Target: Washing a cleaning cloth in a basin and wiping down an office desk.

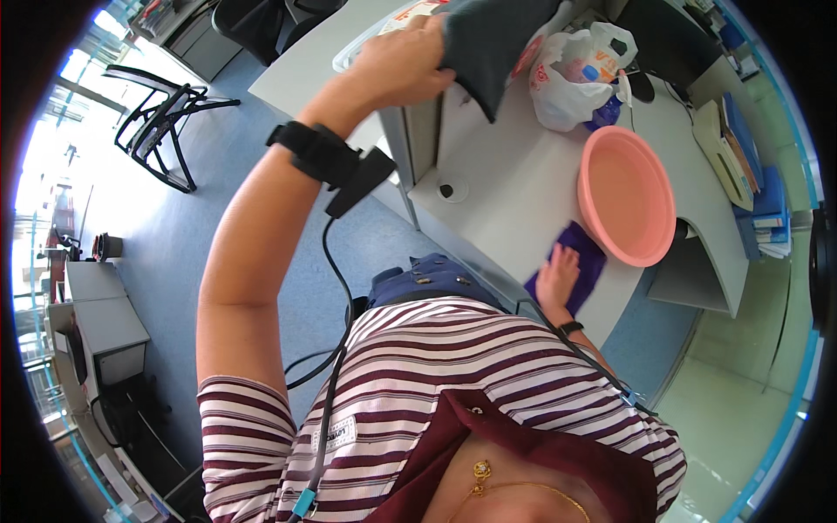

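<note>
My left hand (409,62) is raised at the top of the view, gripping the edge of a dark grey cloth (500,49) whose corner hangs down beside the desk partition (422,131). Lower on the right, my right hand (559,278) lies palm down on a purple cloth (590,252), slightly blurred. That cloth is spread on the light grey desk (510,176) near its front edge. Touching or very close to its far corner is a pink plastic basin (592,189), which appears to hold cloudy water.
Behind the basin stand a white plastic bag (556,98) and a blue spray bottle (607,112). A monitor (667,39) and file folders (742,140) line the back. A round cable-hole cover (452,190) sits in the desktop. Folding chair (163,118) stands left.
</note>
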The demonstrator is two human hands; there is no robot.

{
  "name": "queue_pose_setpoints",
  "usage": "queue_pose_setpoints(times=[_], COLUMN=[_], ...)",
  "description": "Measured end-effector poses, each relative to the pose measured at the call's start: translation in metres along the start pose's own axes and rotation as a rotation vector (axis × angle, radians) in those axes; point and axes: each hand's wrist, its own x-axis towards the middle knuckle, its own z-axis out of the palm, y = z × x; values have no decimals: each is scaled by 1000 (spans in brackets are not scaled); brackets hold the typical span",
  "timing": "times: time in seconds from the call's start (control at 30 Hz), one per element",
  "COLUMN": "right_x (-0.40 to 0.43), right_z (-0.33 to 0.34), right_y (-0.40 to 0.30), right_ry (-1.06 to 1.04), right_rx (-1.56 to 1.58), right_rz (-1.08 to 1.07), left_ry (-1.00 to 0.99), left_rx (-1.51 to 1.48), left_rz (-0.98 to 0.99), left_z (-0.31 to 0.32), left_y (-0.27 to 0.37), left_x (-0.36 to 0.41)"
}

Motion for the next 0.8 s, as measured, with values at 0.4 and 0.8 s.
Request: queue_pose_setpoints(times=[0.4, 0.8], right_x=[188, 223], right_z=[60, 63], right_y=[-120, -125], right_ry=[103, -62], right_rx=[-23, -312], right_rz=[-222, -77], left_ry=[134, -52], left_rx=[-480, -946], left_rz=[-47, -20], left_z=[10, 2], left_y=[17, -3], left_x=[2, -1])
